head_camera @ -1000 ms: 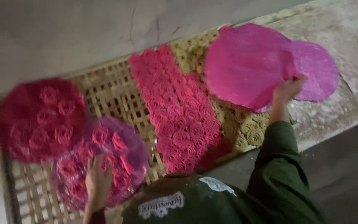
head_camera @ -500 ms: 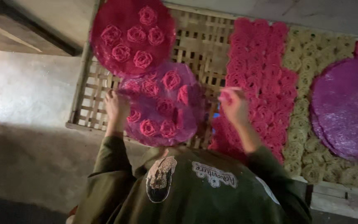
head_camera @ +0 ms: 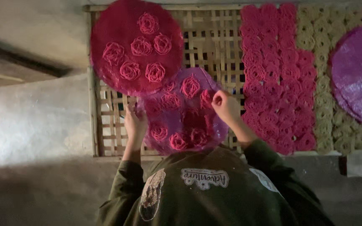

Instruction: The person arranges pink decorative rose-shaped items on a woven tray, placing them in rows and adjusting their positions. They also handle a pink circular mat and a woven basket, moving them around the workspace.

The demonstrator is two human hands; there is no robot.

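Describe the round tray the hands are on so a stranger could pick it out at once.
Start at the woven bamboo rack. Two round trays of pink coils sit at its near-left end. The purple tray is the nearer one, gripped by the left hand and right hand, partly under the red tray.

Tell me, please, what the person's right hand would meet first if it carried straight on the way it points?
Probably the bare woven bamboo rack just beyond the right hand; the block of pink spiral coils lies off to its side.

Your left hand (head_camera: 134,121) reaches forward to the left edge of the purple round mat (head_camera: 183,113), fingers curled on its rim. Your right hand (head_camera: 226,106) pinches at that mat's right edge, wrist bent, both olive sleeves extended.
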